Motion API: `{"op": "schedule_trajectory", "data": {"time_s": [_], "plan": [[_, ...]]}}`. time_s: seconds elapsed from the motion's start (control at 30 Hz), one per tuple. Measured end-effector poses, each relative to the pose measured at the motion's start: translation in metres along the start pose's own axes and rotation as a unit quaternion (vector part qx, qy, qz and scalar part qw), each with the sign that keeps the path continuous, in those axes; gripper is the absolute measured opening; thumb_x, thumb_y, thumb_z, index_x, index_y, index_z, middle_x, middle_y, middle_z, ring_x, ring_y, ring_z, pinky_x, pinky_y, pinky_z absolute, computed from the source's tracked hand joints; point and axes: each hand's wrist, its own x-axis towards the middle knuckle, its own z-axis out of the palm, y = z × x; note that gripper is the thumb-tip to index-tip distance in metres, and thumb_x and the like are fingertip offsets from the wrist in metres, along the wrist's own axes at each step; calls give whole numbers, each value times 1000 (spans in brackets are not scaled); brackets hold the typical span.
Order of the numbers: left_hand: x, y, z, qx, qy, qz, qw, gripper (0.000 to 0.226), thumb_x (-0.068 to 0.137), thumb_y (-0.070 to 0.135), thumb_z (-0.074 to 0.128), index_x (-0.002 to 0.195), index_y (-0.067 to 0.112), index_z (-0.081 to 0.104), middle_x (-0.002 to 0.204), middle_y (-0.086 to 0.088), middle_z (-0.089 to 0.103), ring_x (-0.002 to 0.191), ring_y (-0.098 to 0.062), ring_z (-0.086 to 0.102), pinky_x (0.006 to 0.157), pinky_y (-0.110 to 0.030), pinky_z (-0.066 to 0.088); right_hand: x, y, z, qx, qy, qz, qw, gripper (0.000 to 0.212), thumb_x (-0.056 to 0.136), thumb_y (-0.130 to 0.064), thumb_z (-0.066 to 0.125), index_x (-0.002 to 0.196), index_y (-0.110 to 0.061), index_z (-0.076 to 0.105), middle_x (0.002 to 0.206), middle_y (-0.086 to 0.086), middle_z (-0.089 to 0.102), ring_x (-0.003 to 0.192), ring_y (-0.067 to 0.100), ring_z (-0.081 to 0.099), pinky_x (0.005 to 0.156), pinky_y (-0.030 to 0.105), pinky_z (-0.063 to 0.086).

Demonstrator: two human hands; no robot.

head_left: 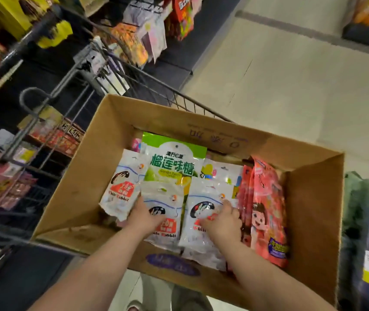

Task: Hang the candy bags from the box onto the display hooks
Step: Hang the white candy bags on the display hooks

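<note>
Both forearms reach into the cardboard box [82, 176] on the wire cart [179, 102]. Right hand [224, 221] curls its grip onto a White Rabbit bag [203, 194]. Left hand [144, 213] sits between two more, its fingers hidden, so I can't tell its grip. Best pinch near the hang hole and lift one bag clear. Farther in, a green bag [174, 160] reads "Durian flavor". Blurred display hooks [111, 52] wait far left.

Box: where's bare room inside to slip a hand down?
Near-left corner, between the box wall and the leftmost white bag, shows bare cardboard. Elsewhere crowded: white bags, green bag and pink bags overlap to the right wall, with left hand and right hand among them.
</note>
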Motion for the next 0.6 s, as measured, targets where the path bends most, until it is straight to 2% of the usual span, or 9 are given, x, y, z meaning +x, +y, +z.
{"op": "schedule_trajectory", "data": {"time_s": [0.07, 0.17, 0.33, 0.4, 0.47, 0.53, 0.6], "plan": [[1, 1, 2, -36, 8, -27, 999, 96, 76, 22, 78, 151, 13, 19, 148, -11, 41, 134, -32, 42, 110, -41, 37, 5, 1, 0, 24, -1, -6, 1000, 94, 75, -33, 77, 147, -15, 20, 144, 16, 28, 130, 38, 34, 107, 42, 35], [9, 0, 7, -64, 19, -58, 996, 92, 73, 18, 78, 149, 16, 26, 143, -12, 47, 129, -34, 46, 108, -46, 40, 12, -2, 0, 66, -10, 7, 998, 92, 74, -34, 77, 147, -15, 23, 144, 14, 27, 131, 37, 34, 108, 43, 36], [18, -1, 7, -106, 41, -79, 990, 89, 59, 20, 75, 139, 15, 36, 131, -13, 55, 120, -34, 52, 104, -49, 42, 25, -3, 2, 232, 26, 57, 971, 76, 70, -16, 79, 131, -7, 34, 125, 15, 56, 111, 35, 57, 99, 46, 47], [14, 2, 3, -116, 38, -79, 989, 71, 72, 16, 73, 135, 12, 41, 126, -12, 59, 115, -33, 57, 101, -44, 44, 29, -3, 0, 263, 21, 75, 962, 53, 72, -7, 77, 112, -10, 41, 110, 12, 61, 100, 31, 62, 92, 43, 51], [12, 1, -1, -120, 26, -68, 990, 45, 85, 15, 67, 127, 8, 53, 121, -13, 63, 109, -32, 60, 95, -40, 49, 31, -4, -1, 302, 9, 83, 949, 40, 74, -4, 74, 100, -12, 45, 102, 10, 65, 90, 30, 65, 85, 43, 55], [7, 0, -4, -137, 15, -50, 989, 30, 90, 19, 64, 117, 8, 61, 118, -14, 67, 105, -31, 63, 91, -40, 51, 26, -5, -3, 347, -18, 75, 935, 30, 80, -4, 70, 102, -10, 51, 94, 12, 67, 77, 27, 67, 75, 42, 58], [0, 2, -7, -164, 3, -34, 986, 27, 93, 20, 60, 118, 10, 60, 118, -12, 66, 105, -29, 63, 87, -36, 50, 21, -7, -5, 359, -30, 45, 932, 25, 86, -6, 64, 108, -10, 52, 91, 10, 68, 71, 23, 66, 67, 38, 58]]}}
